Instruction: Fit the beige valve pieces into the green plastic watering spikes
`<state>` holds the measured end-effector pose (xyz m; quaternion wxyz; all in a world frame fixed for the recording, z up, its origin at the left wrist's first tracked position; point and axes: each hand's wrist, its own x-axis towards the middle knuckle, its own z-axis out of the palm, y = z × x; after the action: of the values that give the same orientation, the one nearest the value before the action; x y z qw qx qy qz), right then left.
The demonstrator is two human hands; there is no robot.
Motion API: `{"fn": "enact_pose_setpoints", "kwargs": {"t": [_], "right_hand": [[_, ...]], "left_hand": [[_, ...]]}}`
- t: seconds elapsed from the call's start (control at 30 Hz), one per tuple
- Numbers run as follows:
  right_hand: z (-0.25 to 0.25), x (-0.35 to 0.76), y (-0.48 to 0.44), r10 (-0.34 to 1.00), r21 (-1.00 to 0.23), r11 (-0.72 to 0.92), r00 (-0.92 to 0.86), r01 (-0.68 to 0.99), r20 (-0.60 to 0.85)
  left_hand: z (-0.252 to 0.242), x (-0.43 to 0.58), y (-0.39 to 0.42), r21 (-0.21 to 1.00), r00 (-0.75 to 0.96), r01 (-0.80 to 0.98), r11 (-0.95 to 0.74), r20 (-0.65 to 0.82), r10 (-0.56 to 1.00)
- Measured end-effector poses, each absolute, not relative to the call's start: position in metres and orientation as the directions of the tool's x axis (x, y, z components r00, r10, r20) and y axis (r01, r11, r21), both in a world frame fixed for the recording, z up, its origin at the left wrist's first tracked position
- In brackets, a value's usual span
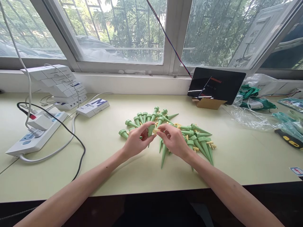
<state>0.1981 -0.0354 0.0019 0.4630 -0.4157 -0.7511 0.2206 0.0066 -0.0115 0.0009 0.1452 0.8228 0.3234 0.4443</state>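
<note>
A heap of green cone-shaped plastic spikes (pixel 199 138) with small yellow parts lies in the middle of the pale table (pixel 113 170). My left hand (pixel 136 140) is closed around one green spike (pixel 150 130), held point down above the heap. My right hand (pixel 174 138) pinches a small yellow piece (pixel 155 130) at the side of that same spike. The two hands meet over the heap's left half.
A white power strip (pixel 35 132) with plugs and cables lies at the left, beside stacked white boxes (pixel 59 85). A dark tablet (pixel 216 85) leans on a cardboard stand at the back right. Plastic bags (pixel 255 110) and a black-yellow tool (pixel 290 138) lie at the right.
</note>
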Motion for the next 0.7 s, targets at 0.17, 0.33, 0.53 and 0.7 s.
{"fn": "enact_pose_setpoints", "kwargs": {"t": [0.17, 0.33, 0.53, 0.7], "right_hand": [[0.0002, 0.1979, -0.0356, 0.832, -0.724, 0.553, -0.225, 0.412, 0.507], [0.0012, 0.1976, -0.0357, 0.834, -0.728, 0.552, -0.236, 0.408, 0.500], [0.0009, 0.1974, -0.0349, 0.823, -0.702, 0.566, -0.251, 0.432, 0.509], [-0.0001, 0.1971, -0.0347, 0.810, -0.686, 0.584, -0.266, 0.433, 0.522]], "left_hand": [[0.0015, 0.0072, -0.0124, 0.524, 0.396, 0.415, -0.744, 0.632, 0.666], [0.0022, 0.0073, -0.0131, 0.506, 0.405, 0.432, -0.747, 0.631, 0.662], [0.0009, 0.0071, -0.0118, 0.473, 0.417, 0.422, -0.773, 0.656, 0.629], [-0.0003, 0.0067, -0.0118, 0.476, 0.426, 0.401, -0.782, 0.659, 0.620]]}}
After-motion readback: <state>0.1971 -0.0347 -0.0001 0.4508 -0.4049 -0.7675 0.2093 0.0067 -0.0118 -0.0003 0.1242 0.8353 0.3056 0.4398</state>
